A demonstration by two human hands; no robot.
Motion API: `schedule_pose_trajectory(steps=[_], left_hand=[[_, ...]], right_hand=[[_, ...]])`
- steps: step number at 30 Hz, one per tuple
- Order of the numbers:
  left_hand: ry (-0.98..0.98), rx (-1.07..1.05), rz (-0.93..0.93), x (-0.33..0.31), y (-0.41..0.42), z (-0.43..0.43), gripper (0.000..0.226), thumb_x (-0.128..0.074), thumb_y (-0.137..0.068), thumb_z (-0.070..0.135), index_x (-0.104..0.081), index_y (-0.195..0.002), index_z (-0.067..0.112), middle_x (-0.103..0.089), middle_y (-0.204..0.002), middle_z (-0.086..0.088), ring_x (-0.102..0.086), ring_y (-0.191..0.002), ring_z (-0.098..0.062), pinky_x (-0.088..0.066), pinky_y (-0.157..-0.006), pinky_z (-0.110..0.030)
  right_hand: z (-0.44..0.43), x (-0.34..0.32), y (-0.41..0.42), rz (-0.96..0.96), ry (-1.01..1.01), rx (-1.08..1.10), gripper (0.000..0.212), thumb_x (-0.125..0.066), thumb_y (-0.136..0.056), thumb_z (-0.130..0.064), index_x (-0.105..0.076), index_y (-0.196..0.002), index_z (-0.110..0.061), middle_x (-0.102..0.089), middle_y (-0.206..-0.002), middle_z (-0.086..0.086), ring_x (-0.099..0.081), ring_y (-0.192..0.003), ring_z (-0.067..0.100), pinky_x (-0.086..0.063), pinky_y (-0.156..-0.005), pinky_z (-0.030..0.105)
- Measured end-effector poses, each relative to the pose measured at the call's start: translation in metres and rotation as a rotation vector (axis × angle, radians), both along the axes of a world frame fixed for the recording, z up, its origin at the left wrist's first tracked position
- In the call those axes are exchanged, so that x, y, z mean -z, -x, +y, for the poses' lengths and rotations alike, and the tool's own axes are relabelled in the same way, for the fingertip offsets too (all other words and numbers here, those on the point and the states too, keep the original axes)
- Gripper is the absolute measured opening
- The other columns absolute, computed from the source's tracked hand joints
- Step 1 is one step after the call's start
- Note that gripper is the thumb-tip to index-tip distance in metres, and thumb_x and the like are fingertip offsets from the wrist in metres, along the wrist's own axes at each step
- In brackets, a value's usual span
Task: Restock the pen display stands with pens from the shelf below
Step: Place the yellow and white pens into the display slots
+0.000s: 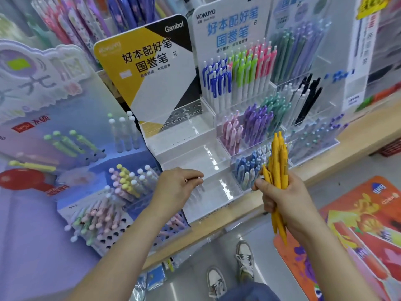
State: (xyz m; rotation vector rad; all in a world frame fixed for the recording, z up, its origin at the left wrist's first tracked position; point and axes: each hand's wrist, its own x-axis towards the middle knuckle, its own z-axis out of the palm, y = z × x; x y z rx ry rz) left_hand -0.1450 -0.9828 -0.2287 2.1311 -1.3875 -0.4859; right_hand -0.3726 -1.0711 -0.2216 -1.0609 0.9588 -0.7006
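Since the clear tiers of the yellow-and-black stand (186,131) hold no pens, the bundle looks meant for them. The right hand (282,200) grips a fistful of yellow pens (277,153) upright, near and just right of that stand, likely so they can be fed out one by one. The left hand (173,187) is at the stand's near tier with its fingers curled together; I cannot tell whether they pinch anything. The white-headed stand (227,25) to the right is already full.

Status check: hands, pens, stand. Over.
Right hand grips yellow pens, bunched upright. Left hand at front tier of clear stand, fingers pinched; holding anything, cannot tell. Tiers look bare, nothing in the way.
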Motion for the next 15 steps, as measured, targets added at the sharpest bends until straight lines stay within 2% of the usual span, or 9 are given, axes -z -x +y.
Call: schedule_pose_trajectory(steps=[3,6,8,10,13,15], left_hand=[[-0.015,0.005,-0.017,0.009,-0.002,0.001,0.017,-0.07,-0.087,0.023,-0.076,-0.103,0.021,-0.072,-0.098,0.0,-0.057,-0.083,-0.006,-0.035,-0.075,-0.002],[0.0,0.029,-0.062,0.018,-0.003,0.002,0.015,-0.07,-0.087,0.021,-0.076,-0.1,0.019,-0.073,-0.094,0.001,-0.06,-0.087,-0.011,-0.04,-0.079,-0.016],[0.021,0.099,-0.167,0.024,-0.003,0.002,0.011,-0.07,-0.086,0.018,-0.077,-0.094,0.015,-0.073,-0.088,0.002,-0.059,-0.087,-0.019,-0.035,-0.076,-0.018],[0.068,0.165,-0.291,0.033,-0.003,-0.001,0.011,-0.068,-0.083,0.017,-0.076,-0.086,0.013,-0.071,-0.081,-0.001,-0.059,-0.078,-0.025,-0.035,-0.073,-0.018],[0.117,0.196,-0.422,0.042,-0.005,-0.007,0.007,-0.069,-0.082,0.013,-0.075,-0.079,0.01,-0.062,-0.076,-0.004,-0.055,-0.07,-0.026,-0.045,-0.063,-0.024],[0.095,0.208,-0.455,0.043,-0.005,-0.01,0.007,-0.076,-0.079,0.007,-0.072,-0.074,0.009,-0.056,-0.074,-0.004,-0.052,-0.069,-0.024,-0.041,-0.057,-0.023]], right_hand=[[0.001,0.003,-0.004,0.004,-0.009,-0.008,0.013,-0.063,-0.089,-0.001,-0.054,-0.099,-0.001,-0.065,-0.069,0.007,-0.038,-0.044,0.015,-0.033,-0.045,0.03],[0.004,0.007,-0.01,-0.012,-0.051,-0.02,0.016,-0.063,-0.09,-0.001,-0.056,-0.104,0.0,-0.065,-0.069,0.007,-0.039,-0.044,0.015,-0.034,-0.043,0.027],[0.007,0.008,-0.016,-0.034,-0.089,-0.026,0.014,-0.061,-0.091,0.0,-0.058,-0.104,-0.003,-0.063,-0.069,0.008,-0.039,-0.043,0.014,-0.035,-0.042,0.025],[0.009,0.008,-0.019,-0.056,-0.128,-0.041,0.015,-0.058,-0.092,0.001,-0.06,-0.105,-0.005,-0.062,-0.07,0.009,-0.04,-0.044,0.014,-0.036,-0.043,0.025],[0.011,0.007,-0.023,-0.067,-0.15,-0.087,0.018,-0.056,-0.094,0.001,-0.061,-0.11,-0.005,-0.061,-0.073,0.011,-0.042,-0.047,0.016,-0.037,-0.045,0.027],[0.012,0.006,-0.024,-0.067,-0.151,-0.1,0.019,-0.055,-0.094,0.0,-0.061,-0.111,-0.005,-0.06,-0.074,0.011,-0.042,-0.048,0.016,-0.037,-0.046,0.027]])
